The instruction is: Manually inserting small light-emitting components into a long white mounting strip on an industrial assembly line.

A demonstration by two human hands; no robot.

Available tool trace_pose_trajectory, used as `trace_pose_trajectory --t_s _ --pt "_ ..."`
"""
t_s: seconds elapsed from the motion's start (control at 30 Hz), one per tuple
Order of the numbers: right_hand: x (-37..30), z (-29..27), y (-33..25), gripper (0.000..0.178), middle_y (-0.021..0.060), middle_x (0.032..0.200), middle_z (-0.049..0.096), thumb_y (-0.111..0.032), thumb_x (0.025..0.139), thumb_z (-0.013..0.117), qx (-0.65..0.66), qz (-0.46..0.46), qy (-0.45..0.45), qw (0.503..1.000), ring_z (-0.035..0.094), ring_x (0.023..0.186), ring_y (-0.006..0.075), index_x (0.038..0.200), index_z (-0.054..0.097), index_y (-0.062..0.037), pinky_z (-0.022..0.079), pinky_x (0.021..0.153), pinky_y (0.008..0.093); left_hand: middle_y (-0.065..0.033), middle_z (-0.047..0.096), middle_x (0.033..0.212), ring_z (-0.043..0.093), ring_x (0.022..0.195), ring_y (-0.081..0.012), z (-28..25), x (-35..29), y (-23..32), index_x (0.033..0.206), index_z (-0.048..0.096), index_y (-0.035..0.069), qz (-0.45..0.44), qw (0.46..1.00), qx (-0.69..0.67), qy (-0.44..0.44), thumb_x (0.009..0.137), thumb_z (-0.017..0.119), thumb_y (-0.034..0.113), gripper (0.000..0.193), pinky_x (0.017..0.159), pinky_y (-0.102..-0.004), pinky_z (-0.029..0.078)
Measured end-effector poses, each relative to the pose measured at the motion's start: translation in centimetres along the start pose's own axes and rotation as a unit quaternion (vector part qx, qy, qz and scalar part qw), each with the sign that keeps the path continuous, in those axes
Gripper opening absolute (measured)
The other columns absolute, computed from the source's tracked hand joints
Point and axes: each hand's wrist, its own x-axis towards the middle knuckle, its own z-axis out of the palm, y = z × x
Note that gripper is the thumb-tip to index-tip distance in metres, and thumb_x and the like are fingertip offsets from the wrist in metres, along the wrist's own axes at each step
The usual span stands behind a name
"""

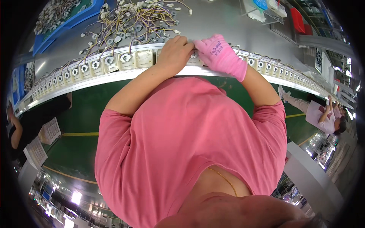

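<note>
The left hand [175, 54] is bare and reaches over a long white rail [131, 73], its fingers bent down and inward. The right hand [221, 55], in a pink knitted glove, comes in from the other side, so that the fingertips of both hands are close together above the same spot on the rail. The fingers of each grip are curled; whether either one is grasping something small or merely touching it, I cannot tell, as the fingers cover the spot.

A row of pale, square-faced blocks [142, 58] is lined up along the rail, running off to both sides of the hands. Many of them carry a round grey-white ring [125, 57] with a dark centre. One block is partly visible in the gap between the hands, and the nearest clearly seen block is just left of the left hand. Thin dark wires lie along the rail's far edge.

Beyond the rail, on the grey metal worktop [216, 21], is a tangled heap of wire leads [142, 19] in yellow and dark tones, with white plugs and small grey round parts among them. A blue tray [68, 27] filled with similar parts is to the left of the heap; a red bin [297, 21] is at the far right.
</note>
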Motion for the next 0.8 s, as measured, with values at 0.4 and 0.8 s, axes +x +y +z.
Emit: trace_pose_trajectory --t_s 0.4,0.8 --pt "0.5 -0.9 0.2 0.021 0.0147 0.079 0.061 -0.019 0.081 0.050 0.047 0.087 -0.086 0.991 0.060 0.078 0.0322 0.097 0.046 -0.0055 0.043 0.071 0.0414 -0.0060 0.053 0.081 0.051 0.085 -0.0239 0.2 0.1 0.8 0.084 0.061 0.009 -0.045 0.999 0.015 0.022 0.076 0.062 0.016 0.010 0.076 -0.0368 0.036" --pt "0.7 -0.6 -0.7 0.020 0.0078 0.081 0.060 -0.020 0.076 0.057 -0.113 -0.001 -0.017 0.993 0.060 0.079 0.0254 0.092 0.051 -0.0103 0.039 0.081 0.0407 -0.0056 0.052 0.079 0.050 0.084 -0.0243 0.7 0.4 0.5 0.079 0.060 0.007 -0.069 0.996 -0.015 0.046 0.072 0.062 0.014 0.010 0.077 -0.0378 0.035"
